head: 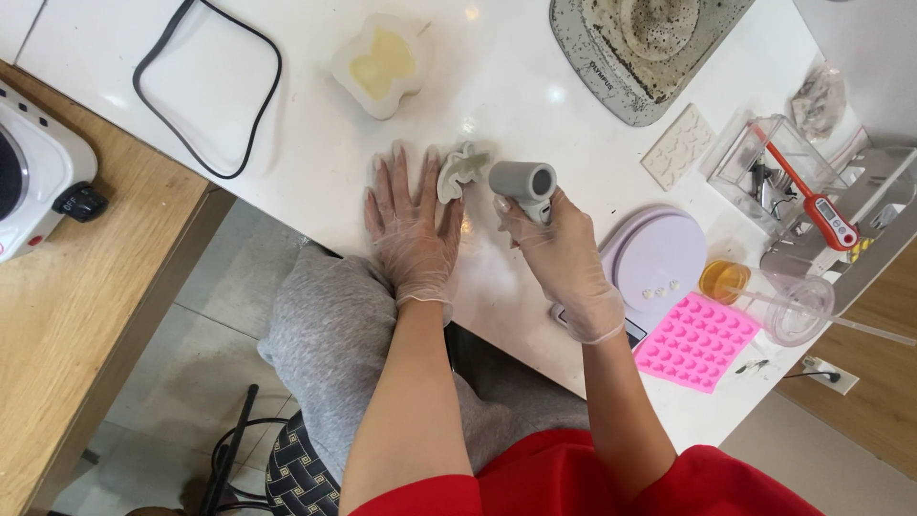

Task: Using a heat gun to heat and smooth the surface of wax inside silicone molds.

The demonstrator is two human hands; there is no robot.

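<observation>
The gloved left hand (pixel 409 232) lay flat on the white table (pixel 315 124), thumb touching a small pale green mould (pixel 461 168). Just beside it, the gloved right hand (pixel 562 256) gripped a grey handheld tool (pixel 524 185), pink mould (pixel 696 340) off to its right.

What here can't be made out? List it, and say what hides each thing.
All in the head view:
- Small pale green piece: partly covered by the left hand's fingers and the grey tool, so its full shape is unclear.
- Grey tool's handle: wrapped inside the right hand.
- Scale: its near edge sits behind the right wrist.
- Speckled tray: cut off by the top edge.
- Contents of the clear box: too small and cluttered.
</observation>
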